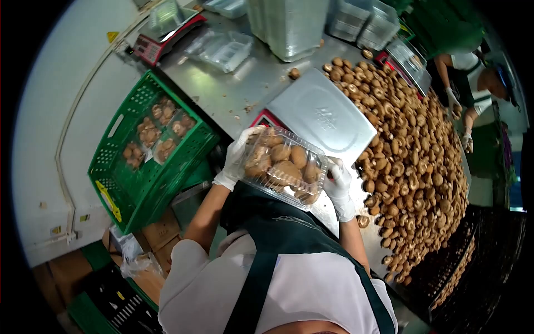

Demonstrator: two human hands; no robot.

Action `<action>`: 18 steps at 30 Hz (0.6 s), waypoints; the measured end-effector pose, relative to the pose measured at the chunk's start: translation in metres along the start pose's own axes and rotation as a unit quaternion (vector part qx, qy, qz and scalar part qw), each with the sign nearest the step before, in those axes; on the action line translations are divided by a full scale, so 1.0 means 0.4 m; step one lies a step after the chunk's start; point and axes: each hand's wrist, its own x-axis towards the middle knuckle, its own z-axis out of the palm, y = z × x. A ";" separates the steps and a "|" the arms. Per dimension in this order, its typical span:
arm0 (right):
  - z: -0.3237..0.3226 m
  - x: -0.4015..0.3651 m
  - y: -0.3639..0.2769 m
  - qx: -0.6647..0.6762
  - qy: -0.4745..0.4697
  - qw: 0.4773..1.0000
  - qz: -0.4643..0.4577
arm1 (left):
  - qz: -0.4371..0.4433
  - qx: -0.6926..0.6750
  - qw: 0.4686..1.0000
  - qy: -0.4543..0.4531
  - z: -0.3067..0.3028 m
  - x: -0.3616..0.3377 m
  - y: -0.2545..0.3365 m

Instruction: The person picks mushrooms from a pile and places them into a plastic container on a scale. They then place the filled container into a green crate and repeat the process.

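"What are those fingers up to?"

"The left hand (240,156), in a white glove, grips one end of a clear container (285,167). The gloved right hand (340,189) clasps the other end, its fingers bent at the rim."

"And inside it?"

"Brown mushrooms, seen through the plastic. The container is up in front of the person's apron (278,220), at the near edge of the worktop (214,92), tilted a little down to the right."

"What's just past the hands?"

"A scale (322,119) with a broad metal pan; some red casing shows by the left glove. One loose mushroom (363,221) sits near the right wrist."

"That's quite a heap over there."

"The mushroom pile (411,156), yes, spread along the worktop's right edge, from beyond the pan down towards the near right corner."

"And on the left?"

"A green crate (119,206) beside the left edge, with clear packs of mushrooms (149,132) in it. A red scale (149,50) stands at the far left corner, with empty trays (225,50) to its right, then a tall stack of clear plastic (286,28) along the far edge."

"Anyone else about?"

"A co-worker (473,78) past the pile, gloved hands at its far right side."
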 end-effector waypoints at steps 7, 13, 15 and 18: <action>0.165 -0.056 -0.042 -0.083 -0.133 0.987 -0.023 | -0.066 -0.500 0.863 0.023 -0.025 -0.055 0.102; 0.297 0.020 -0.146 0.230 -0.245 0.932 0.134 | -0.078 -0.569 0.805 0.149 -0.092 -0.122 -0.058; 0.305 0.070 -0.201 0.286 -0.294 0.897 0.164 | -0.163 -0.494 0.808 0.276 -0.204 -0.128 -0.023; 0.318 0.077 -0.186 0.253 -0.327 0.894 0.171 | -0.165 -0.253 0.862 0.407 -0.422 -0.170 0.040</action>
